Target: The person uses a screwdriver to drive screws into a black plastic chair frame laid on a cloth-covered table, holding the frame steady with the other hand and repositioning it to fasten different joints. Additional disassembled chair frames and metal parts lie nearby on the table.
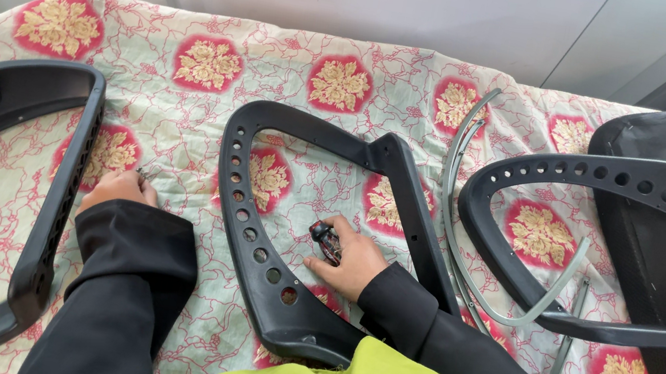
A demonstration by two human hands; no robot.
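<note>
Right hand [353,258], fingers clamped on a small dark tool [326,241], rests inside the black perforated frame [255,219] on the floral cloth [201,115]. Left hand [119,186] pinches small metal pieces [146,175], possibly screws. Fastening step; alignment with a hole needed.

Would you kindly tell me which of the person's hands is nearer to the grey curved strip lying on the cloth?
The right hand, inside the middle black frame, lies just left of the grey curved strip. The left hand is far off, by the left frame.
</note>
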